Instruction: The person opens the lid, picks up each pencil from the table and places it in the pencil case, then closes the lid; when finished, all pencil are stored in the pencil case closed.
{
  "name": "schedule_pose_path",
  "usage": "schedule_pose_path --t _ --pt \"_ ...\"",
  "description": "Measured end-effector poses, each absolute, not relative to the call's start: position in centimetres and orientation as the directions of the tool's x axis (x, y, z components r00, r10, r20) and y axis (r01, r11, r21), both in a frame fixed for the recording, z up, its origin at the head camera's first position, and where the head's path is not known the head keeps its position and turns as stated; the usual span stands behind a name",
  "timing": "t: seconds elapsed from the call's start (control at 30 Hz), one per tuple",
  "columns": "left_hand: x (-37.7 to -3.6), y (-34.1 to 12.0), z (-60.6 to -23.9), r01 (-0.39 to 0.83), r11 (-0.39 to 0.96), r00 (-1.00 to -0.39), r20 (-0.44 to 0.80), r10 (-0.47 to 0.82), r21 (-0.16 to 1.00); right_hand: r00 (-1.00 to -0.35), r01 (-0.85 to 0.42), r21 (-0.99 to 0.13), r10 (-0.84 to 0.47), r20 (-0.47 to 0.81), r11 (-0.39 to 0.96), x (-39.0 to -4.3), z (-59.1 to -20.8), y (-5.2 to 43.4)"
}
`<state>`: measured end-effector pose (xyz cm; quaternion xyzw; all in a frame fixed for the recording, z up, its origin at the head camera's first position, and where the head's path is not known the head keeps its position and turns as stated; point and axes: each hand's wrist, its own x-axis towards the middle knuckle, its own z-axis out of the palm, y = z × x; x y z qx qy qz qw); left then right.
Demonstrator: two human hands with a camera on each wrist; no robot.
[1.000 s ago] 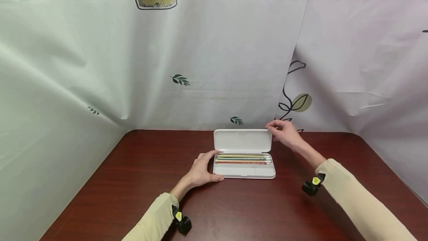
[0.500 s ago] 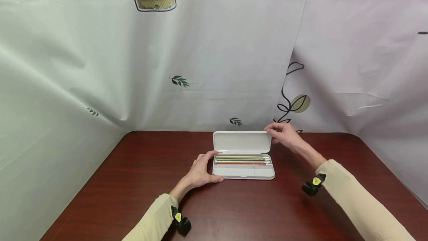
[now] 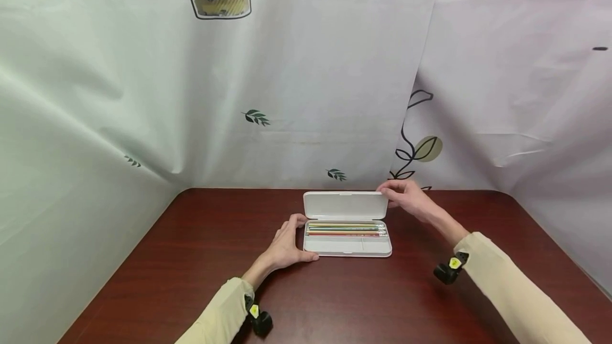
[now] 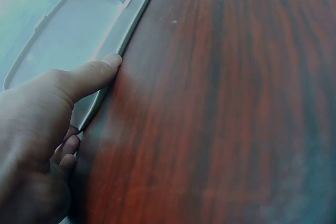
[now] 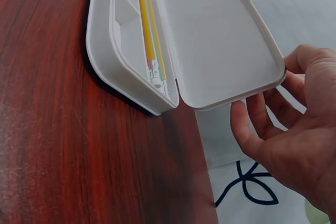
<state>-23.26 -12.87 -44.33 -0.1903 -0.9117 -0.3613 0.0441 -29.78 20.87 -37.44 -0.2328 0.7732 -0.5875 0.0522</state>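
**White pencil case held open on a dark red desk**

Pale printed curtain hangs behind and around the scene, marked with small green leaves, a potted plant drawing and a black vine outline. Below it lies the reddish-brown wooden desk, which carries everything else.

Near the far middle of the desk sits a white plastic pencil case, its tray flat on the wood and its lid raised on the far side, tilted back. Inside the tray, along the far compartment, lie several coloured pencils side by side; the right wrist view shows a yellow one nearest the hinge. The near compartment looks bare white.

Two cream sleeves reach in from the near edge. The left hand rests at the left end of the tray, thumb pressed along its near rim and fingers curled round the end, so its grip pinches the case. The right hand is at the lid's far right corner, its fingers loosely bent round the lid's edge; whether the fingertips actually touch the plastic cannot be told from the wrist view.
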Motion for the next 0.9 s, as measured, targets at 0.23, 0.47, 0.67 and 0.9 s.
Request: schedule_pose_path --t 0.23,0.47,0.67,0.9 --pt "-23.4 -12.7 -44.6 0.412 0.646 -0.910 0.253 0.328 0.642 -0.870 -0.364 -0.898 -0.435 0.233 0.247 -29.1 -37.5 21.2" --pt "-23.5 -12.7 -44.7 0.432 0.646 -0.901 0.264 0.345 0.629 -0.857 -0.466 -0.798 -0.418 0.301 0.382 -26.7 -36.0 20.7" --pt "-23.3 -12.8 -44.7 0.415 0.622 -0.906 0.239 0.350 0.664 -0.849 -0.494 -0.762 -0.419 0.320 0.419 -26.8 -36.8 21.0" --pt "-23.4 -13.4 -44.2 0.424 0.500 -0.893 0.255 0.371 0.755 -0.812 -0.544 -0.756 -0.455 0.365 0.363 -27.6 -38.2 21.5"
